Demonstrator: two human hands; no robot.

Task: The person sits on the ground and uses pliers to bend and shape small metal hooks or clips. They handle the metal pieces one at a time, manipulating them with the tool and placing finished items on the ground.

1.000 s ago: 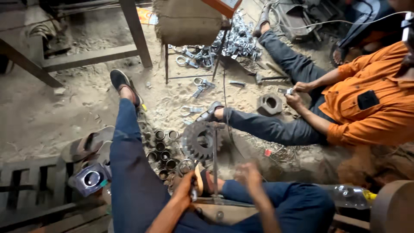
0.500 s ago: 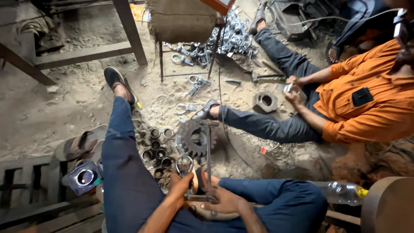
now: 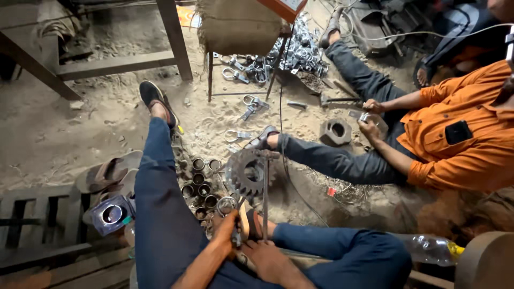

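Note:
I sit on a sandy floor in blue trousers with my legs spread. A toothed steel gear (image 3: pixel 248 172) lies between them, and a thin metal rod (image 3: pixel 265 199) runs from it toward me. My left hand (image 3: pixel 227 230) is closed on a small metal part (image 3: pixel 236 238) beside my sandalled foot (image 3: pixel 247 220). Just below the near end of the rod, my right hand (image 3: pixel 266 260) rests low on my lap. Its grip is hidden.
Several short metal tubes (image 3: pixel 200 188) lie left of the gear. A co-worker in an orange shirt (image 3: pixel 460 134) sits at right, handling a small part (image 3: pixel 369 116) near a hexagonal block (image 3: pixel 336 131). Metal clamps (image 3: pixel 292 56), a burlap-covered stool (image 3: pixel 238 24), a plastic bottle (image 3: pixel 428 249) and loose sandals (image 3: pixel 107 171) surround us.
My right hand has come down from beside the rod to its near end on my lap. My left hand stays by my foot. The view has shifted slightly.

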